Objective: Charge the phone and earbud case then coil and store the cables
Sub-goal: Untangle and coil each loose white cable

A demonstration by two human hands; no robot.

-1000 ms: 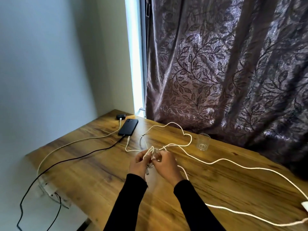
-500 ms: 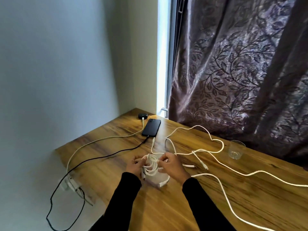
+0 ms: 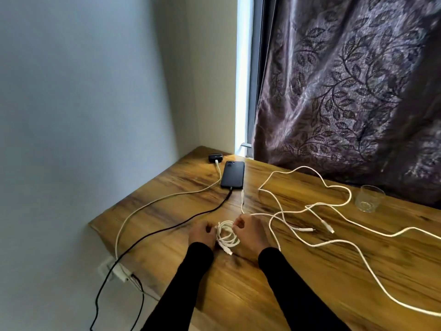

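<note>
A small coil of white cable (image 3: 227, 236) sits between my hands on the wooden table (image 3: 238, 295). My left hand (image 3: 201, 235) pinches its left side and my right hand (image 3: 249, 231) pinches its right side. A black phone (image 3: 232, 174) lies at the table's far corner with a black cable (image 3: 167, 230) plugged into its near end. Beside the phone, a black earbud case (image 3: 215, 157) has a white cable (image 3: 152, 203) plugged into it. Long loose white cables (image 3: 334, 204) sprawl over the table to the right.
A clear glass (image 3: 368, 198) stands near the purple leaf-patterned curtain (image 3: 346, 91) at the back right. A white power strip (image 3: 114, 271) lies below the table's left edge, where both charging cables run. The wall stands close on the left.
The view swung left and down. The loose loops I was gathering have become a tight small coil held low on the table between both hands.
</note>
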